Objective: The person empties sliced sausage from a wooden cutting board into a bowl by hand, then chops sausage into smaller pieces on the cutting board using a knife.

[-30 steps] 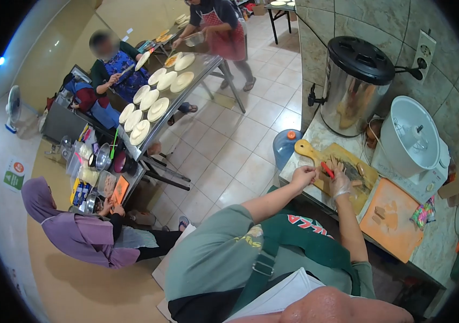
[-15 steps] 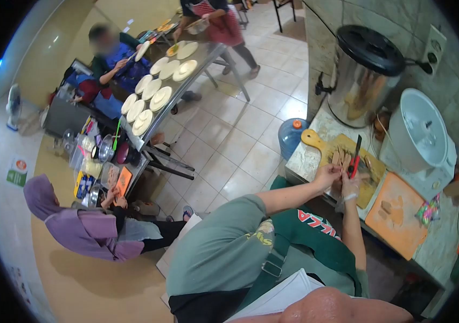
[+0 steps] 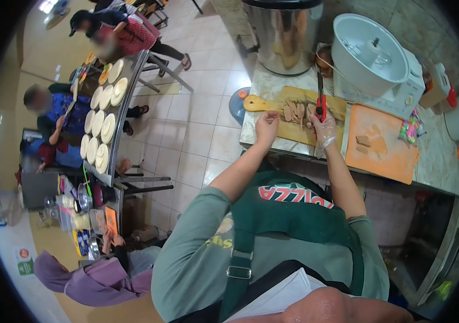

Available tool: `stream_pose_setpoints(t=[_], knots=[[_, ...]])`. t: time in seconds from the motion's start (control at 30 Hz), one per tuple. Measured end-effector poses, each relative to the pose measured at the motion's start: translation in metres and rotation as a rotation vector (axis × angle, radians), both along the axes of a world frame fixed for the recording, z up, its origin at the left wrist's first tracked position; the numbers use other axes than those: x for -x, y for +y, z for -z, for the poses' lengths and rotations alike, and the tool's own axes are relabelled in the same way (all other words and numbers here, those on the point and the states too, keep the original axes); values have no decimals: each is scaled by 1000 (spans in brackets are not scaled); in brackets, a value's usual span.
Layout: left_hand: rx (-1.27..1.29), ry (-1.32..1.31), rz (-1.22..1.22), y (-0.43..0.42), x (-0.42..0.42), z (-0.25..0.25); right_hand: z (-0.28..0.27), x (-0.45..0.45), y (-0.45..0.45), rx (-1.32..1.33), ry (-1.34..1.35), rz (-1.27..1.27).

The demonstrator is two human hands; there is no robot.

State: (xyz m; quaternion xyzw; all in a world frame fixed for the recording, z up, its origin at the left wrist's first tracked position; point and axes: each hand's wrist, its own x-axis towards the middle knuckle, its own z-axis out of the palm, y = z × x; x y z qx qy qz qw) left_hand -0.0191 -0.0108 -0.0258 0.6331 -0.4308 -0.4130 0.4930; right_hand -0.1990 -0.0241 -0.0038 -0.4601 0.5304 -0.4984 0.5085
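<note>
Between my two hands, just past the fingertips, brown strips (image 3: 294, 112) lie bunched on a yellow cutting board (image 3: 291, 133), and that's the relation I'm watching: long axes pointing mostly away from the body, across the board's own length. Left hand (image 3: 267, 129) sits just off their left side, bare, fingers curled in loosely; whether it pinches anything, I can't tell from here. Over on the right, gloved in clear plastic, my right hand (image 3: 324, 129) is closed around a red cutter (image 3: 322, 107), its dark blade aimed away from the body, running much the same way as the strips. Which hand is nearer? Too close to call; both are right beside the bunch. Further right, an orange cutting board (image 3: 386, 161) carries a few brown slabs (image 3: 363, 141), well clear of both hands. Beyond it, a white mixer (image 3: 372, 51); farther left, a steel urn (image 3: 286, 37), all on the same counter (image 3: 264, 83).
</note>
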Motion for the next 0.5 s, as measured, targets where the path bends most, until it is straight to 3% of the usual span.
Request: stream_pose_setpoints(t=[0.03, 0.1, 0.13, 0.2, 0.27, 0.37, 0.5], knots=[[-6, 0, 24, 2, 0, -6, -5, 7, 5, 20, -123, 5], [98, -350, 210, 6, 8, -30, -15, 32, 15, 39, -100, 61], [102, -340, 232, 10, 11, -33, -18, 45, 21, 59, -82, 93], [143, -638, 515, 21, 19, -39, -21, 85, 28, 11, 54, 189], [211, -655, 557, 30, 26, -35, -30, 117, 36, -32, 365, 336], [293, -853, 661, 37, 29, -27, -74, 131, 53, -220, 472, 571], [288, -904, 684, 35, 32, -20, -6, 180, 59, -124, 724, 638]])
